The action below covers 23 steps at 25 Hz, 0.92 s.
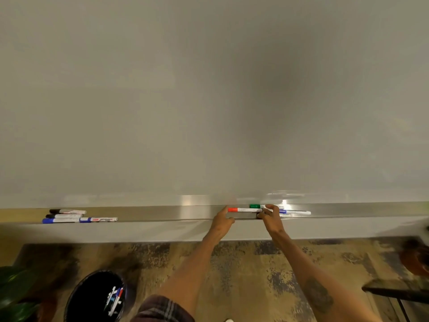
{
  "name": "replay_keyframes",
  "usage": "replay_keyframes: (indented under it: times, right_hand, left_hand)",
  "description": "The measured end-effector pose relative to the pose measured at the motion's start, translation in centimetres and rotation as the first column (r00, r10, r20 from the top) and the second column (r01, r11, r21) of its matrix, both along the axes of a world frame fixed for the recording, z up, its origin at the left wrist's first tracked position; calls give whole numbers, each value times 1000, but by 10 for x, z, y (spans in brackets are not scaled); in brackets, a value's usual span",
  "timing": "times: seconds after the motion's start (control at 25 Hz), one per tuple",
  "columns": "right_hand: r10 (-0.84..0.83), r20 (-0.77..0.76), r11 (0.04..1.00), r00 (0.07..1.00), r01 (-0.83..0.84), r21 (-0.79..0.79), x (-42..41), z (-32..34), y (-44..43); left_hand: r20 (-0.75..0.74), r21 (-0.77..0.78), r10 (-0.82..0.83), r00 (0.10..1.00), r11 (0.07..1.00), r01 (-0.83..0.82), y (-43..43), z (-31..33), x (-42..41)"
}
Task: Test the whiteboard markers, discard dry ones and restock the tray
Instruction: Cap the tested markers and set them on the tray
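A red-capped white marker (244, 209) lies level just above the metal tray (162, 212) under the whiteboard (209, 89). My left hand (223, 220) touches its red cap end with the fingertips. My right hand (271, 217) pinches the other end of its barrel. Behind it lie a green marker (255, 206) and a blue marker (294, 212) in the tray. At the tray's left end rest two black markers (67, 211) and two blue markers (79, 220).
A black bin (92, 296) on the floor at lower left holds several discarded markers (115, 299). A green plant (14, 289) sits at the far left. A dark table edge (394, 291) juts in at lower right. Patterned carpet lies below.
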State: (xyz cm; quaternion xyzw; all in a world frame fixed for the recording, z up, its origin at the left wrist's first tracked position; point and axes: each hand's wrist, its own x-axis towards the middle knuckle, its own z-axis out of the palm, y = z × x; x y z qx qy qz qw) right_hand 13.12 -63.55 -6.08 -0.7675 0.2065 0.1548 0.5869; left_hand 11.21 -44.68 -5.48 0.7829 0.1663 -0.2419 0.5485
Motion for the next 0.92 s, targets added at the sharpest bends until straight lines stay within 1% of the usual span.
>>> replay_keyframes:
  times: [0.12,0.24,0.32,0.4,0.52,0.64,0.76,0.84,0.88,0.92]
  right_hand:
    - [-2,5,1000,1000,2,9,5,-6,-2]
    - [-4,-7,1000,1000,4,24,6,-9,-2]
    - [-25,17,1000,1000,25,17,6,-11,-2]
    - [-61,69,998,996,62,-17,6,-12,-1]
    - [-90,140,996,986,92,-4,0,-8,8]
    - [-52,193,998,980,47,30,-8,5,30]
    - [28,238,999,971,-32,13,-17,15,54]
    - [160,278,987,947,-149,-60,-25,27,73]
    - [255,285,963,924,-214,-166,-28,31,84]
    - [360,282,910,889,-268,-316,-31,36,95]
  left_hand:
    - [-21,-14,12,1000,1000,-12,-5,-3,4]
    - [-52,-33,63,997,997,-64,-9,-11,5]
    - [-47,-80,115,992,990,-119,-8,-13,4]
    - [2,-116,211,977,971,-209,-5,-11,2]
    - [64,-170,419,906,899,-403,7,-4,-3]
    - [74,-258,586,807,793,-552,24,9,-6]
    - [51,-376,687,725,686,-623,44,32,-9]
    - [37,-451,720,693,631,-631,61,48,-13]
    - [36,-481,726,687,615,-625,69,57,-16]
    - [49,-494,723,690,618,-612,76,64,-18]
